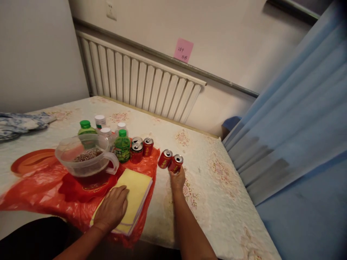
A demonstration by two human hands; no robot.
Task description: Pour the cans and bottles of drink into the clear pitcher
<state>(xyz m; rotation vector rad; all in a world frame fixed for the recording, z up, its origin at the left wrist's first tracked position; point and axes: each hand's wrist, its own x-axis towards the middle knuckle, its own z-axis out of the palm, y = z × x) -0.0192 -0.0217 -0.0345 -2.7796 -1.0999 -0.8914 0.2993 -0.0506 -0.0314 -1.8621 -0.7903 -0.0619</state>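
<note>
My right hand [178, 178] is wrapped round the lower part of a red drink can [176, 163] that stands upright with its top opened. Beside it, close to touching, stands another opened red can [165, 159]. My left hand [113, 207] lies flat, fingers stretched out, on a folded yellow cloth [137, 184]. Left of the cloth is a clear plastic jug [81, 162] with a handle, partly filled with dark, bubbly liquid. Several more opened cans, among them a red can [148, 147], stand behind the cloth, next to a green-capped bottle [122, 148].
Red plastic sheeting [35, 191] covers the table's left part, with an orange lid [29, 160] on it. White-capped bottles [100, 121] stand behind the jug. A floral tablecloth [208, 202] covers the table. A radiator [141, 79] runs along the wall; a blue curtain [292, 108] hangs at right.
</note>
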